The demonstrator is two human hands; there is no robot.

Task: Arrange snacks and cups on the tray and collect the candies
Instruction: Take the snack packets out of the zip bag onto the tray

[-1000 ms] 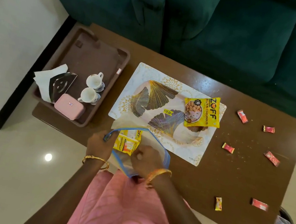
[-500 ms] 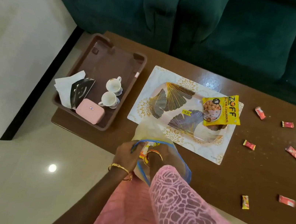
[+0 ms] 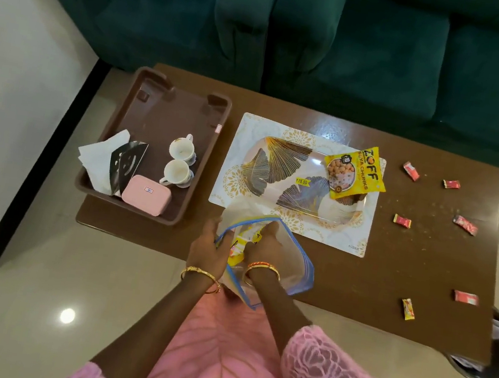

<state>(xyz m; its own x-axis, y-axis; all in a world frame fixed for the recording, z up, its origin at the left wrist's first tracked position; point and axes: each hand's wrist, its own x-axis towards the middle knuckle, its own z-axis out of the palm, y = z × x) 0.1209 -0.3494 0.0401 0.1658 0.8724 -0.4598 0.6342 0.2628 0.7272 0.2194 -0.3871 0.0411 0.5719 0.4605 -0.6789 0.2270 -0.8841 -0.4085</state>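
Observation:
A clear zip bag [image 3: 292,261] with a blue rim lies at the table's near edge. My left hand [image 3: 210,244] grips its left rim. My right hand [image 3: 265,243] is inside the bag, closed on a yellow snack packet [image 3: 240,246]. A second yellow snack packet [image 3: 355,173] rests on the right end of the leaf-patterned tray [image 3: 277,167], which sits on a white placemat [image 3: 235,167]. Two white cups [image 3: 178,163] stand in the brown tray [image 3: 170,104] at the left. Several red and yellow candies [image 3: 402,220] lie scattered on the table's right side.
The brown tray also holds a pink box [image 3: 146,194], white napkins [image 3: 100,155] and a dark holder [image 3: 127,159]. A green sofa [image 3: 362,43] runs behind the wooden table [image 3: 391,276]. A dark bin [image 3: 496,355] stands at the table's right near corner.
My right hand has gone deeper into the bag and taken hold of the yellow packet. The view has shifted, so the table sits further right and closer.

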